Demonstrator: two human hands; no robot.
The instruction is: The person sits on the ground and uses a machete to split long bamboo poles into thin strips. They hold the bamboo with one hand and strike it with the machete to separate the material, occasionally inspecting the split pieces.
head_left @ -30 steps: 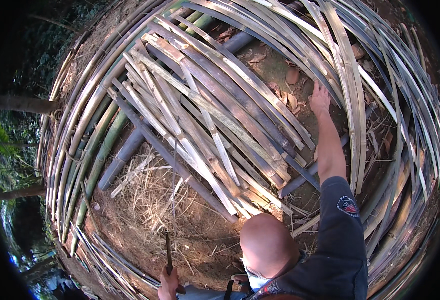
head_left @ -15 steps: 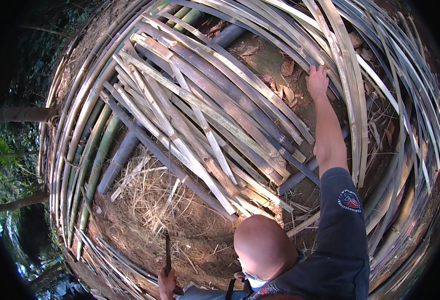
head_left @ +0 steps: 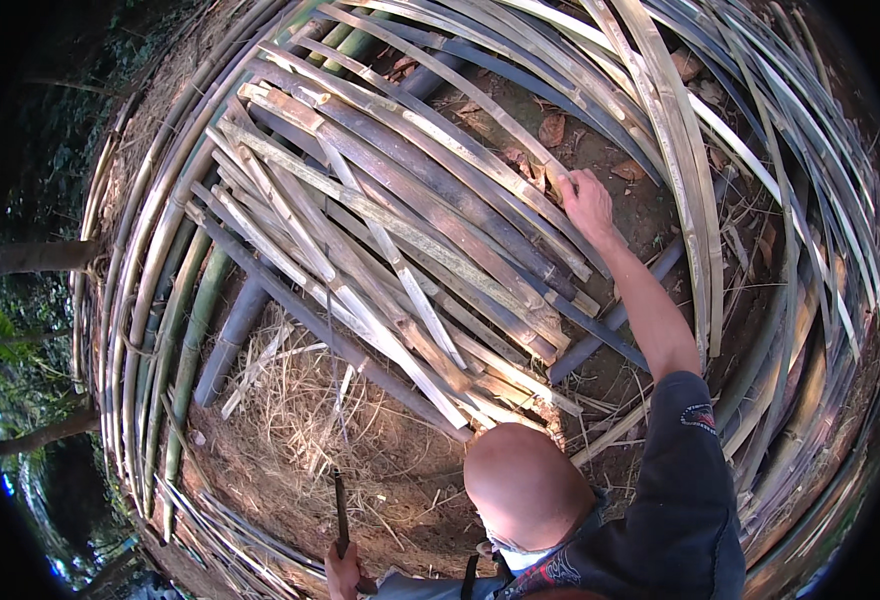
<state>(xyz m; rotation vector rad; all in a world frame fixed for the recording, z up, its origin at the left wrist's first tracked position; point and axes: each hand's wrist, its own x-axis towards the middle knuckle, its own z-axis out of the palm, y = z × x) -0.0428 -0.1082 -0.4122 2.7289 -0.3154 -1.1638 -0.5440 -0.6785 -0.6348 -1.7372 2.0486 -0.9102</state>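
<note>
My right hand (head_left: 588, 204) is reaching out over the pile and is closed around the near end of a long split bamboo strip (head_left: 480, 97). From there the strip curves away to the far left. Low in the picture my left hand (head_left: 341, 572) grips a machete (head_left: 340, 505), its dark narrow length pointing away from me over the straw-littered ground. Between the hands lies a heap of split bamboo (head_left: 410, 240), with pale inner faces and greyish outer skins. Its pieces run mostly from far left to near right, some crossing others.
Dark bamboo poles (head_left: 230, 340) lie crosswise under the heap. Long bent strips (head_left: 695, 180) stretch along the right, and green poles (head_left: 200, 320) line the left. Dry leaves (head_left: 552, 130) and shavings (head_left: 300, 410) cover patches of soil. Trees stand beyond the left side.
My right hand has moved left, from beside the strips on the right to the strip it now grips. My left hand keeps the machete in nearly the same place.
</note>
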